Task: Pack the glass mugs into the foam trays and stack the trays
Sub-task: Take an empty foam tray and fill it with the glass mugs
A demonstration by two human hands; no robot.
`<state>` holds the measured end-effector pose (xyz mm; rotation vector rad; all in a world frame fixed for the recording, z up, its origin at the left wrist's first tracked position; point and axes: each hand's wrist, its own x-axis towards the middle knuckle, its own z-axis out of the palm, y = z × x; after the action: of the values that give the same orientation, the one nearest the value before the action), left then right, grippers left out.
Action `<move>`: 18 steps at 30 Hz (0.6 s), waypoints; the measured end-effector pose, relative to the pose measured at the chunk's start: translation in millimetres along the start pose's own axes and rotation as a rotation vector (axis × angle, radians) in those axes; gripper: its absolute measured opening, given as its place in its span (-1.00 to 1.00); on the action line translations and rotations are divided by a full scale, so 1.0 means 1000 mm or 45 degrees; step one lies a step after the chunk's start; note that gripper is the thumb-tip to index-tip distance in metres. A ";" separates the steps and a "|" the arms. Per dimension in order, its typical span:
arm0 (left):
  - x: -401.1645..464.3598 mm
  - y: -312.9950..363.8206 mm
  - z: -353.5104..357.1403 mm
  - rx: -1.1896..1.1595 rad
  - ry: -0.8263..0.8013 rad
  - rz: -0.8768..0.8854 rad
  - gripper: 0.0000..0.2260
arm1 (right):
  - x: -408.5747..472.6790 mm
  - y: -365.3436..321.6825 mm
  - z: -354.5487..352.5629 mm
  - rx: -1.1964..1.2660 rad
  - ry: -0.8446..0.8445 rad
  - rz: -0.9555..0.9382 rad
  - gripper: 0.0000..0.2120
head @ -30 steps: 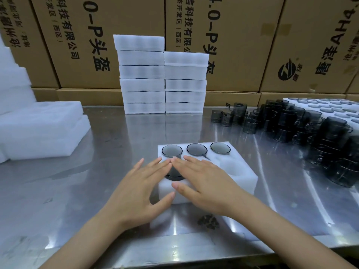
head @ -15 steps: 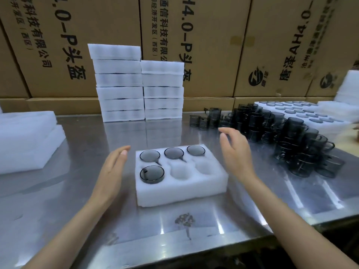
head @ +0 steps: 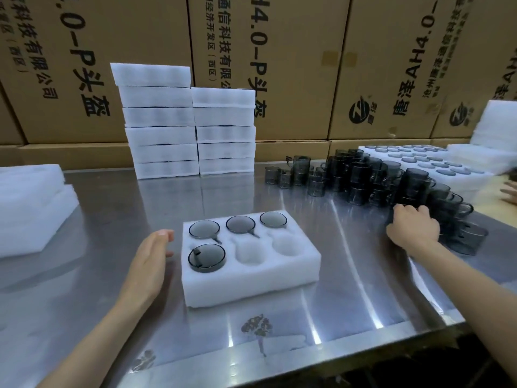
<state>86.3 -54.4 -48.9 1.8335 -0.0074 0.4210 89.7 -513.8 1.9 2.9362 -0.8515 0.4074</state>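
Mugs [head: 391,180] stand bunched on the right of the steel table [head: 117,219], and the right hand [head: 412,229] reaches into their near edge, fingers curled; whether it grasps one I cannot tell, since the knuckles hide the fingertips. The left hand [head: 149,260] rests relaxed and holds nothing, just beside the foam tray [head: 251,284], which holds four mugs with two pockets free. Best to lift one mug straight up, clear of its neighbours, and turn its handle towards the pocket's slot. At the far right edge, someone else's fingers are cut off.
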 end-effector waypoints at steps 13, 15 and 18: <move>-0.002 0.000 0.000 0.003 -0.022 -0.023 -0.75 | -0.017 -0.070 -0.006 0.367 -0.065 -0.437 -0.57; -0.004 0.001 0.000 0.001 -0.018 -0.025 -0.75 | -0.017 -0.080 -0.008 0.430 -0.110 -0.457 -0.68; -0.005 0.003 0.000 0.004 -0.013 -0.019 -0.74 | -0.016 -0.090 -0.009 0.455 -0.148 -0.458 -0.78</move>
<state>81.2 -56.3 -47.5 1.8376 0.0001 0.4010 122.6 -428.4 8.5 3.3741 -0.2601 0.4010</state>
